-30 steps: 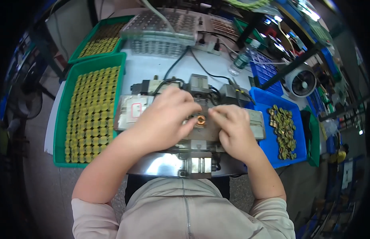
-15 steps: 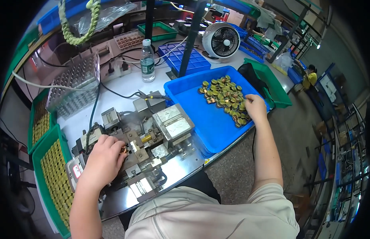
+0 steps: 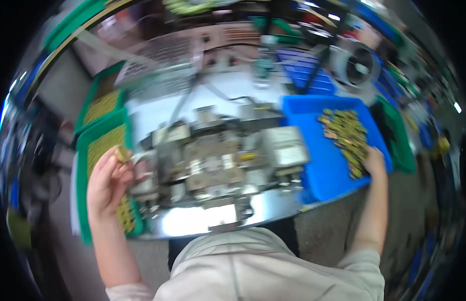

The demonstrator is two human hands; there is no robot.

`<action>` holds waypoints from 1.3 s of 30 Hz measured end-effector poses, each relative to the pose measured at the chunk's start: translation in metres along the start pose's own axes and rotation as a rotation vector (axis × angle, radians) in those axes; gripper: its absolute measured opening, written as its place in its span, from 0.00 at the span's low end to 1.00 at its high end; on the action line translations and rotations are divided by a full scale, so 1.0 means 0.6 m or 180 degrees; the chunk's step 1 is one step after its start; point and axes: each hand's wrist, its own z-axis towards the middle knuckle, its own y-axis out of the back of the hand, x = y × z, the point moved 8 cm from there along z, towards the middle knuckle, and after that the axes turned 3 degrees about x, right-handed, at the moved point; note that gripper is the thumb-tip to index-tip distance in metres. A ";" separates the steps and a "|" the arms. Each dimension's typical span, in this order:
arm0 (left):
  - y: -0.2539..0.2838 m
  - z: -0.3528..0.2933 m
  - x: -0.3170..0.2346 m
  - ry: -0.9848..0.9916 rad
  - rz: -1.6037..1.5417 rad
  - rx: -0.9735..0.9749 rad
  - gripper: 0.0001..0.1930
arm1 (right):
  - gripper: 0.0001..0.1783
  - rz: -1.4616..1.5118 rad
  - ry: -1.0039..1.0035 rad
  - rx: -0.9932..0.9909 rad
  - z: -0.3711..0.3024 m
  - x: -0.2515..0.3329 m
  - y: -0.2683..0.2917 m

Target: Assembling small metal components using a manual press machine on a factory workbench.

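Observation:
My left hand [image 3: 107, 181] is raised above the near green tray [image 3: 82, 188] on the left. Its thumb and fingertips pinch a small yellow-green round part [image 3: 122, 154]. Several rows of similar parts fill that tray. At the right, my right hand [image 3: 375, 161] reaches to the edge of a loose pile of yellow-green parts [image 3: 346, 138] in the blue tray [image 3: 313, 173]; blur and the angle hide its fingers. Between the hands stands a metal machine fixture [image 3: 213, 163] with blocks and slides; no hand touches it.
Behind the fixture are a clear plastic bottle [image 3: 263, 65], a blue divided tray [image 3: 306, 70] and a round fan [image 3: 356, 65]. A perforated rack [image 3: 162, 65] stands at the back left. Another green tray [image 3: 401, 135] lies beyond the blue one. Cables cross the white tabletop.
My left hand has left the fixture and moved left over the green tray, lifting a round part. My right hand stays at the pile. The whole view has turned left and blurred.

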 end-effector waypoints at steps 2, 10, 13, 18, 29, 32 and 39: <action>0.048 -0.039 -0.024 -0.0069 0.0136 -0.0305 0.17 | 0.18 0.0151 0.0343 -0.0097 0.005 -0.023 -0.013; 0.256 -0.248 -0.123 0.0482 0.2840 -0.2047 0.17 | 0.19 0.1334 0.0722 -0.0182 -0.046 0.139 0.074; 0.291 -0.283 -0.127 0.0870 0.3237 -0.2201 0.17 | 0.21 0.2218 0.0533 -0.0262 -0.042 0.094 0.088; 0.314 -0.269 -0.121 0.1489 0.3896 -0.2167 0.17 | 0.24 0.3610 -0.0007 -0.0452 -0.007 -0.001 0.059; 0.334 -0.223 -0.107 0.1800 0.4414 -0.1262 0.19 | 0.26 0.4580 0.0132 -0.0286 -0.016 0.037 0.101; 0.337 -0.220 -0.102 0.1942 0.4487 -0.1167 0.19 | 0.27 0.4614 0.0286 -0.0202 -0.027 0.071 0.116; 0.346 -0.217 -0.093 0.2252 0.4532 -0.1062 0.20 | 0.26 0.4812 0.0530 -0.0043 -0.045 0.134 0.138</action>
